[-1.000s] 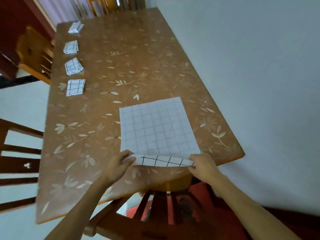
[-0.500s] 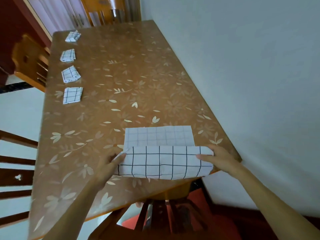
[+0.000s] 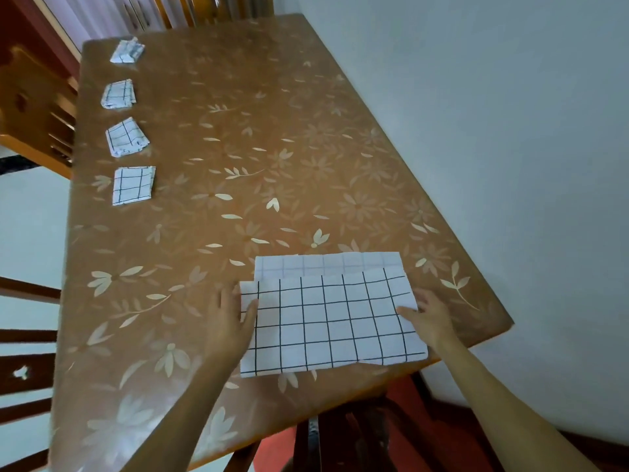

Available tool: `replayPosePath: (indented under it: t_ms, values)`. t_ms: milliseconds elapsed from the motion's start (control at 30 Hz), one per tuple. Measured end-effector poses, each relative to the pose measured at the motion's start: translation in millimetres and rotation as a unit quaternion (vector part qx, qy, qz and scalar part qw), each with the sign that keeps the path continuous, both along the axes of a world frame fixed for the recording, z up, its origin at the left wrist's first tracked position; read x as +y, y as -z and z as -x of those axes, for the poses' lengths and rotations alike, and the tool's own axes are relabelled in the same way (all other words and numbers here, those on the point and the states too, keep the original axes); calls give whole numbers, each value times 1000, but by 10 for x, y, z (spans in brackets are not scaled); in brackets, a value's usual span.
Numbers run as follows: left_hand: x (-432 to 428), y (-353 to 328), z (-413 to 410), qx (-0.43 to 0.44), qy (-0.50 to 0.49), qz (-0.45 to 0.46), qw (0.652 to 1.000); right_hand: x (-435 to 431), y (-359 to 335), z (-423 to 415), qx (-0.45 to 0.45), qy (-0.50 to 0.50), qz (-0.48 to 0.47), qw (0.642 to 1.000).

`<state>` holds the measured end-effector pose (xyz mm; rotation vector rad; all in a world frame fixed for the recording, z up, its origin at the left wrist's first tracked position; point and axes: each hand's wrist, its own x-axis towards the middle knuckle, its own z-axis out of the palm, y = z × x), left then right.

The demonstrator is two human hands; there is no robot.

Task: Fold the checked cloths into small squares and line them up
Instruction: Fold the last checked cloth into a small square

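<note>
Lying on the near right corner of the table (image 3: 238,172), close to its front edge, the checked cloth (image 3: 333,321) was folded over on itself; its upper layer showed a bold black grid, and a narrow strip of the paler underside stuck out along the far side; the upper layer sat a little askew, its left edge overhanging the strip. The left hand (image 3: 231,321) grasped the cloth's left edge, thumb lying on top of the grid and fingers reaching up beside the far left corner; the right hand (image 3: 430,321) grasped the right edge the same way, thumb on top and fingers at the edge. Well apart from them, along the table's left side, four small folded pieces lay in a row: the nearest folded square (image 3: 133,185), the second folded square (image 3: 126,137), turned slightly, the third folded square (image 3: 118,94), and the farthest folded square (image 3: 127,54), looser in shape. A pale wall (image 3: 510,131) ran along the table's right side; a dark wooden chair (image 3: 27,369) stood at the left, and another chair (image 3: 37,107) further back.
</note>
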<state>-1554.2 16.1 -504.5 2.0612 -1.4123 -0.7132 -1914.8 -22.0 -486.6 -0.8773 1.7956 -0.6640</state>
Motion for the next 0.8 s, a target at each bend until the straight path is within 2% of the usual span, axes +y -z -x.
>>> replayPosePath:
  t_ms: [67,133,200,400,500,567,667,800]
  values:
    - [71,114,48,-115,69,59,989,-119,68,-57,19,12,12,1000]
    - [119,191,176,-171,147,101,969,-237,141,-88,44,23,19,999]
    - [96,270,291,-209,206,93,952,-349,211,-105,83,28,22,996]
    - [-74,468,492,-259,272,31,926,-584,348,-137,168,-6,56,984]
    - [-78,541,480,-270,277,13,922,-578,406,-210,328,-58,131,934]
    - [-56,591,484,-266,277,7,923,-445,427,-374,386,-116,190,895]
    - [-26,628,514,-264,274,-5,925,-84,459,-779,380,-262,244,853]
    - [25,677,536,-270,274,-15,923,364,712,-1126,387,-391,224,805]
